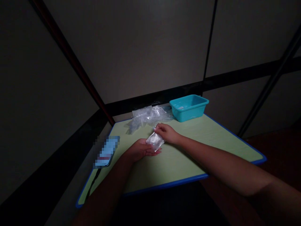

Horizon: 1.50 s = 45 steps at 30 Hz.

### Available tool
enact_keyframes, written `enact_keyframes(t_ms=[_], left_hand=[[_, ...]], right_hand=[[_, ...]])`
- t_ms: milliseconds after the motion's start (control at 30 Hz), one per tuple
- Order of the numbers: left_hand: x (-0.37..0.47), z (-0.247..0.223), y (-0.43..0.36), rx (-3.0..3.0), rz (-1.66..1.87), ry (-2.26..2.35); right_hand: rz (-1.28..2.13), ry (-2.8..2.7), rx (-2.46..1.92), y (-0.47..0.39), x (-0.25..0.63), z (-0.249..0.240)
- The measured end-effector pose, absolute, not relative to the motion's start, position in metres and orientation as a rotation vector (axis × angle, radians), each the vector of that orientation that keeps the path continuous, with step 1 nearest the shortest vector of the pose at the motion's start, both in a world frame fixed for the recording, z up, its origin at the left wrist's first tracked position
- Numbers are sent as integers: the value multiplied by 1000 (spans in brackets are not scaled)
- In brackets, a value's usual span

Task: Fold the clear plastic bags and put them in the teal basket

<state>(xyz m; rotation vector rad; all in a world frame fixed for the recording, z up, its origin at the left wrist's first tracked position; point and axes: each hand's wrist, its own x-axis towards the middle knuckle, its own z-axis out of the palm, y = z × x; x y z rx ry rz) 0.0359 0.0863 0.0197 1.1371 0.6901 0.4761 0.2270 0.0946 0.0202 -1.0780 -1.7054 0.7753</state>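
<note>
A small clear plastic bag (155, 142) is held between my two hands above the middle of the table. My right hand (167, 132) pinches its upper edge between thumb and fingers. Under the bag's lower left side lies my left hand (142, 149), palm up, its thumb over the bag and its fingers stretched beneath. Just beyond my hands, a loose heap of clear plastic bags (150, 116) rests on the table. Whether the held bag contains anything, I cannot tell.
A turquoise plastic basin (190, 113) stands at the table's back right, something pale inside. A phone with a blurred screen (107, 152) lies at the left edge, a dark cord running from it. The pale green table (225, 146) has a blue rim; panelled walls stand behind.
</note>
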Motion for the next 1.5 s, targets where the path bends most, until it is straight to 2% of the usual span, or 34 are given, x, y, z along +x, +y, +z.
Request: enact_keyframes(t_ms=[233, 533, 667, 833, 967, 1167, 1500], left_hand=[[42, 20, 85, 1107, 608, 777], [39, 22, 89, 1081, 829, 887], [42, 28, 94, 1154, 918, 979], [77, 40, 99, 1299, 803, 1076], [130, 50, 116, 1409, 767, 1170], [207, 67, 165, 1644, 848, 1349], [257, 76, 190, 1644, 584, 1512]], right_hand=[[343, -1919, -1270, 83, 222, 30], [339, -1788, -1257, 86, 232, 35], [242, -1714, -1220, 81, 247, 65], [105, -1711, -1224, 63, 288, 98], [44, -1898, -1399, 57, 333, 79], [196, -1838, -1444, 62, 360, 37], [217, -1771, -1316, 57, 358, 40]])
